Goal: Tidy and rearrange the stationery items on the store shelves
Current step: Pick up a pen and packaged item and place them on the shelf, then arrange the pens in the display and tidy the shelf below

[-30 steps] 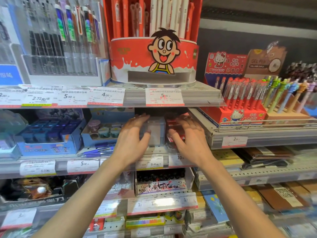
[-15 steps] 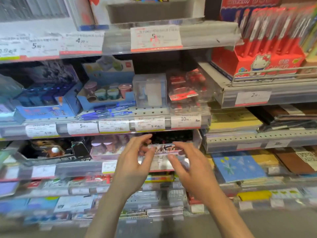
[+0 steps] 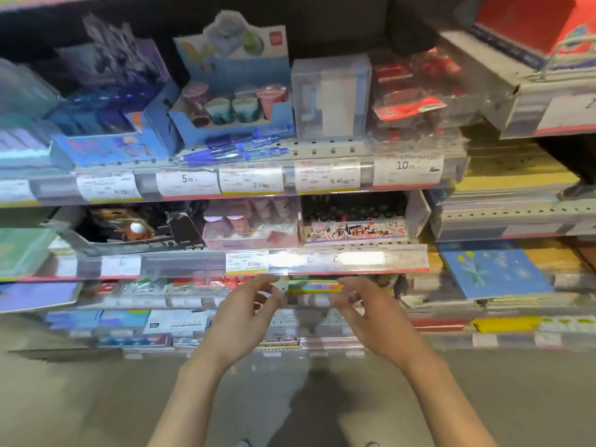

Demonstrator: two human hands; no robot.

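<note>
Head view. Left hand (image 3: 240, 312) and right hand (image 3: 371, 312): both empty, fingers loosely spread, hovering just before the lower shelf edge (image 3: 325, 301), apart from each other. Rainbow-striped pack (image 3: 317, 287): lies on that shelf between the fingertips (contact not discernible through blur). Upper tiers: loose blue pens (image 3: 235, 151) lie outside any box. Progress, by judgement: unclear; lower shelf pending.
</note>
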